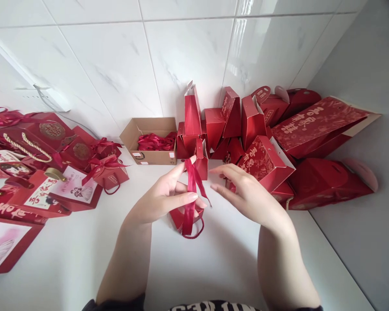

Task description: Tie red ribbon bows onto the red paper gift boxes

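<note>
A red ribbon [190,185] hangs over the index finger of my left hand [173,190], with its thumb pressed against the strip. One loose ribbon end dangles toward the right. Directly beneath that hand, a small red gift box [177,218] with a cord handle [199,231] rests on the white table, partly hidden by the fingers and ribbon. To the right, my right hand [235,185] hovers with its fingers apart and nothing in them, a short way from the ribbon.
A cardboard box [155,157] of red ribbons [157,141] stands by the tiled wall. Several red gift boxes [218,123] crowd the back right, near a grey side panel [359,181]. Finished-looking boxes with bows [108,170] and gift bags [39,194] fill the left. The white tabletop [201,268] extends in front.
</note>
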A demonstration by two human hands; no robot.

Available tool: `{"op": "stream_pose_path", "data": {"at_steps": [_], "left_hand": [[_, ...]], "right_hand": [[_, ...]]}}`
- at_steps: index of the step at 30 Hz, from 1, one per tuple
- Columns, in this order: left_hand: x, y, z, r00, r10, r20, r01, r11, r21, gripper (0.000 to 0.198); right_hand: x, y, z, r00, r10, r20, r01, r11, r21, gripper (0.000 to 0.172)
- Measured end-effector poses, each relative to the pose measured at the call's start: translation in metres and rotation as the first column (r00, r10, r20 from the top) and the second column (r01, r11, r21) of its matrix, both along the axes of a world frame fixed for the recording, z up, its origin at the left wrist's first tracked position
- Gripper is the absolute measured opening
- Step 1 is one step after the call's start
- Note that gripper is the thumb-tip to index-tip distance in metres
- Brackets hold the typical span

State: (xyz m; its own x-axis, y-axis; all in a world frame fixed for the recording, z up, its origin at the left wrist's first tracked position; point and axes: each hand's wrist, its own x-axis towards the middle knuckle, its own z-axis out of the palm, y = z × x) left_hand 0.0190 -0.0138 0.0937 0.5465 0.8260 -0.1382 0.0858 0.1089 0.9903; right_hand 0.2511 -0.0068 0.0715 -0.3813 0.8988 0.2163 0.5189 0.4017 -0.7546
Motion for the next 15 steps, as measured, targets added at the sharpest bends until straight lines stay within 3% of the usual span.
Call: {"op": "stream_pose_path", "data": {"at_steps": [2,5,7,10,15], "left_hand": [[0.004,0.000,-0.003,0.999,0.021,-0.036,-0.020,1.000,0.024,0.085],[0.009,-0.001,-0.008,0.995,-0.024,-0.098,0.028,0.999,0.038,0.085],[0.010,-0.001,-0.010,0.987,-0.049,-0.151,0.055,0.998,0.039,0.087],[0.008,-0.002,-0.010,0.974,0.016,-0.228,-0.001,0.998,0.065,0.090],[0.004,-0.005,-0.003,0.959,0.017,-0.283,-0.001,0.998,0.057,0.088]], "right_hand": [[-0.011,0.001,-0.002,0.997,-0.021,-0.081,0.015,0.996,-0.086,0.036],[-0.027,0.005,-0.010,0.936,0.155,-0.317,-0.239,0.939,-0.247,0.042],[-0.034,0.011,-0.017,0.847,0.169,-0.504,-0.345,0.896,-0.279,0.036],[-0.038,0.019,-0.025,0.763,0.043,-0.645,-0.299,0.908,-0.294,0.029],[-0.035,0.023,-0.028,0.724,-0.138,-0.676,-0.116,0.941,-0.317,0.024]]}}
